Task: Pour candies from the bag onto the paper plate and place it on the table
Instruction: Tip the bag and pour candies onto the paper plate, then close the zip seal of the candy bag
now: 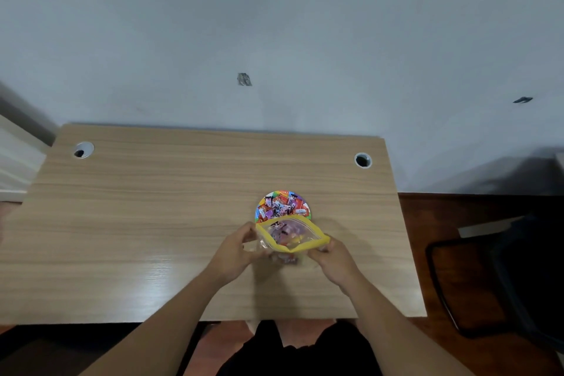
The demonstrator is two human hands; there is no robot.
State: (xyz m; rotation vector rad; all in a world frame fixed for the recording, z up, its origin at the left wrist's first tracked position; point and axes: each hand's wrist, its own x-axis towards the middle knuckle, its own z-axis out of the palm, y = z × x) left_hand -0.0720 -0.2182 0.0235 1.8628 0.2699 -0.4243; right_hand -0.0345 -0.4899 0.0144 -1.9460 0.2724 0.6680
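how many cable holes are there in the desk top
2. One cable hole sits near the far left corner of the desk, the other cable hole near the far right corner. None seems hidden.

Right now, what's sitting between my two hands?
In the head view, the clear bag with the yellow zip top spans the gap between the left hand and right hand, both gripping it, with candies still inside.

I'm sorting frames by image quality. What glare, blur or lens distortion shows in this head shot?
Head view: a pale ceiling-light sheen streaks the wooden desk beside the left hand; wide-angle distortion bows the desk edges; the zip bag is soft with blur near the right hand; candies on the paper plate stay readable; the floor is dim.
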